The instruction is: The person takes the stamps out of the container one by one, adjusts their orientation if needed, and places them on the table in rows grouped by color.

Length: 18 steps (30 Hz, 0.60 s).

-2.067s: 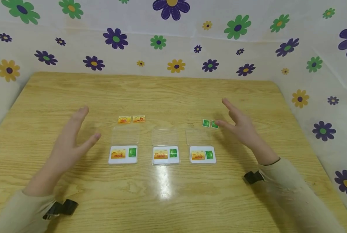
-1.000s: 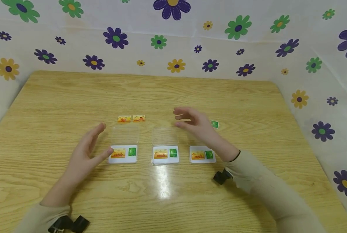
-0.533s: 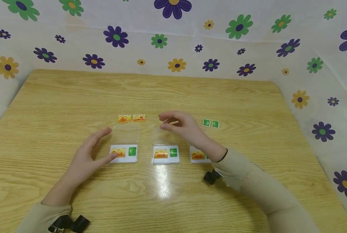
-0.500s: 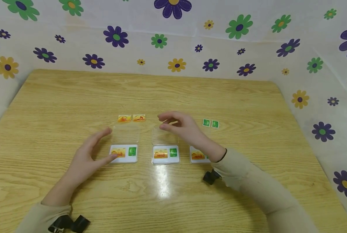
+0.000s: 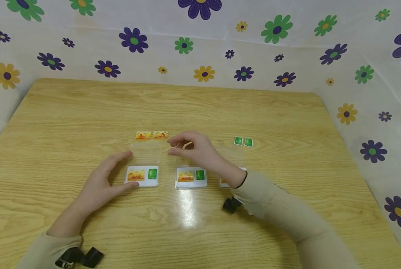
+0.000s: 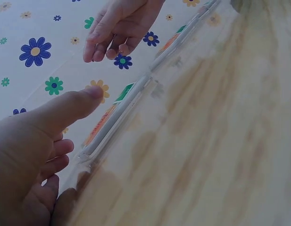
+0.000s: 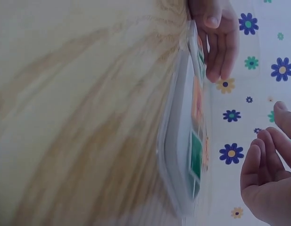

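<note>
Three flat clear plastic cases stand in a row: the left case (image 5: 152,183), the middle case (image 5: 192,185) and the right case (image 5: 223,185). White inserts in them carry an orange stamp and a green stamp; my right wrist covers most of the right one. Their clear lids lie folded back. My left hand (image 5: 97,183) is spread beside the left case, thumb over its front left corner and fingers by the lid (image 5: 146,154); contact cannot be told. Above the middle case's lid hovers my right hand (image 5: 200,151), fingers loosely bent, thumb apart, holding nothing.
Two loose orange stamps (image 5: 143,135) lie behind the left lid. Farther right are two loose green stamps (image 5: 238,141). The wooden table (image 5: 86,108) meets a flower-patterned cloth (image 5: 96,22) at the back and sides. Black straps with small blocks sit on both wrists.
My right hand has moved left from the green stamps to over the middle lid. My left hand has moved in to the left case. Cases and stamps stay where they were.
</note>
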Each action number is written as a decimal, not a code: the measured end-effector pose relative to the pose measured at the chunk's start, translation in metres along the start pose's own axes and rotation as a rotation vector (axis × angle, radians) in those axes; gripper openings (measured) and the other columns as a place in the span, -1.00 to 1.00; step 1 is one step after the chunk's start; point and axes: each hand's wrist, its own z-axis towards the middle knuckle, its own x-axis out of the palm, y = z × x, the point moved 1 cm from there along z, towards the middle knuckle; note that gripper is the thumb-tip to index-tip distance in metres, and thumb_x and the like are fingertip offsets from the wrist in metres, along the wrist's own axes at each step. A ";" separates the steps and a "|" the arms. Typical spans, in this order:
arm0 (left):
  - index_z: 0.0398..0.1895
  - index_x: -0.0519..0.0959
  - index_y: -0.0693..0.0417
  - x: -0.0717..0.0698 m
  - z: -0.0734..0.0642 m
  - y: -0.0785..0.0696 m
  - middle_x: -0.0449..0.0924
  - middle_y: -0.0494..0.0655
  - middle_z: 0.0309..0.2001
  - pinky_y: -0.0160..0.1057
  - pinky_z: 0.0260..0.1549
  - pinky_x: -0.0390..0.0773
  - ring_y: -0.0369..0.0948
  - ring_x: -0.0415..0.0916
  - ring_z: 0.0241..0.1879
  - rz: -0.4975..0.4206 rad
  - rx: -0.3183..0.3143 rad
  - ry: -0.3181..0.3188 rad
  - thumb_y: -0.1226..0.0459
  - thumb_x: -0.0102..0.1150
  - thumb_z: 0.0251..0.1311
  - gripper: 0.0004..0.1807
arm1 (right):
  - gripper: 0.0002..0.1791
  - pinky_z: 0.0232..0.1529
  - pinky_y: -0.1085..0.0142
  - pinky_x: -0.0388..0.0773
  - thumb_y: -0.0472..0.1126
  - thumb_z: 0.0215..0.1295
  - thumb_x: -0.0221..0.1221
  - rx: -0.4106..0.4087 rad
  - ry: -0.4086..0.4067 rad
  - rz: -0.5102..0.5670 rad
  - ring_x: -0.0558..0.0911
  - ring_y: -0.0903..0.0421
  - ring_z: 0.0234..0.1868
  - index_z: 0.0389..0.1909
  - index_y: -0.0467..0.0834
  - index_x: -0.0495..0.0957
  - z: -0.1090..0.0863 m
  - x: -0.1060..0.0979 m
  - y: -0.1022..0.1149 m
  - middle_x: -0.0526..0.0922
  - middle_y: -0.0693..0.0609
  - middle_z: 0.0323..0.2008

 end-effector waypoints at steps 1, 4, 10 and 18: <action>0.35 0.32 -0.05 0.000 0.000 0.000 0.38 -0.06 0.27 -0.33 0.25 0.14 -0.04 0.22 0.29 0.004 -0.007 0.005 0.14 0.52 -0.11 -0.12 | -0.67 -0.18 0.25 0.59 -0.16 0.17 0.33 -0.001 0.002 -0.006 0.57 0.19 -0.23 -0.07 -0.21 0.64 0.001 0.002 0.001 0.65 0.03 -0.17; 0.36 0.32 -0.05 0.000 0.000 0.001 0.37 -0.05 0.27 -0.13 0.24 0.20 -0.02 0.23 0.28 0.024 -0.003 0.017 0.12 0.52 -0.12 -0.11 | -0.69 -0.19 0.25 0.59 -0.16 0.16 0.34 -0.002 0.011 -0.026 0.56 0.20 -0.25 -0.10 -0.21 0.65 0.004 0.009 0.005 0.66 0.02 -0.20; 0.35 0.32 0.01 0.001 0.000 0.001 0.38 0.02 0.26 0.05 0.21 0.23 0.04 0.25 0.26 0.053 0.037 0.031 0.13 0.53 -0.14 -0.09 | -0.69 -0.24 0.33 0.58 -0.15 0.15 0.35 0.010 0.050 -0.054 0.56 0.22 -0.28 -0.10 -0.19 0.66 0.008 0.023 0.013 0.66 0.07 -0.26; 0.34 0.32 0.03 0.000 0.000 0.001 0.38 0.06 0.25 0.18 0.17 0.23 0.09 0.23 0.26 0.050 0.047 0.044 0.16 0.54 -0.15 -0.09 | -0.72 -0.35 0.46 0.50 -0.16 0.13 0.35 -0.012 0.118 -0.140 0.55 0.25 -0.33 -0.14 -0.18 0.69 0.014 0.041 0.020 0.67 0.12 -0.33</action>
